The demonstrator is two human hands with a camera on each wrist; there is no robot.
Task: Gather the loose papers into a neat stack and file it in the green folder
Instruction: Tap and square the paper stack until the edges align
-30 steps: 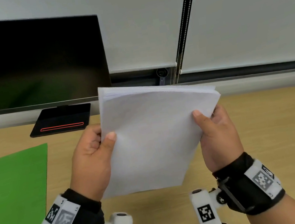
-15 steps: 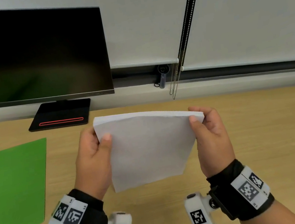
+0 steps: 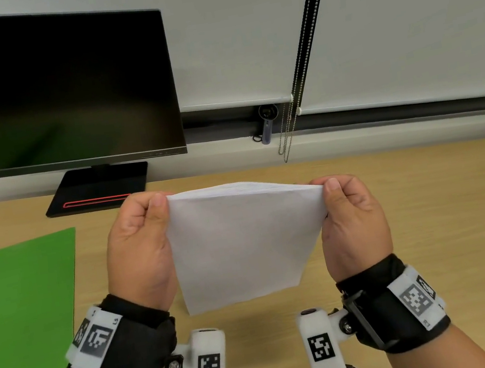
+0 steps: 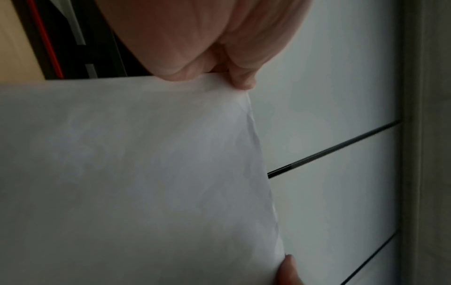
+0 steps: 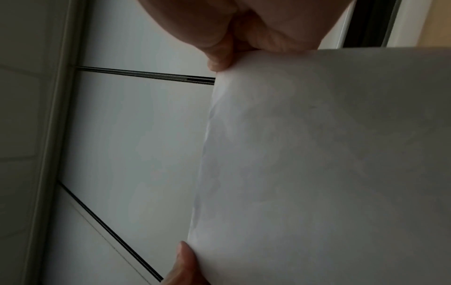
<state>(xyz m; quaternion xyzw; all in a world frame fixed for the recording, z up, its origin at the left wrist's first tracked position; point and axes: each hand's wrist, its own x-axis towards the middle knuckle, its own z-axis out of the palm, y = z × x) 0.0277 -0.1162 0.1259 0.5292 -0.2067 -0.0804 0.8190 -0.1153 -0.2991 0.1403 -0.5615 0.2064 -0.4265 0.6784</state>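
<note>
Squaring step: both hands, left hand (image 3: 138,249) and right hand (image 3: 352,216), pinch the paper stack (image 3: 244,241) upright; next, carry it left to the green folder (image 3: 21,310).

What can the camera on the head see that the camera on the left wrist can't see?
Only the head view shows the green folder lying flat on the desk, the whole dark monitor and both wrist bands. Only the left wrist view shows, close up, the left hand's fingers pinching a top corner of the sheets. Both show the paper stack held upright, the left hand and the right hand gripping its sides, and the blind's bead chain.
</note>
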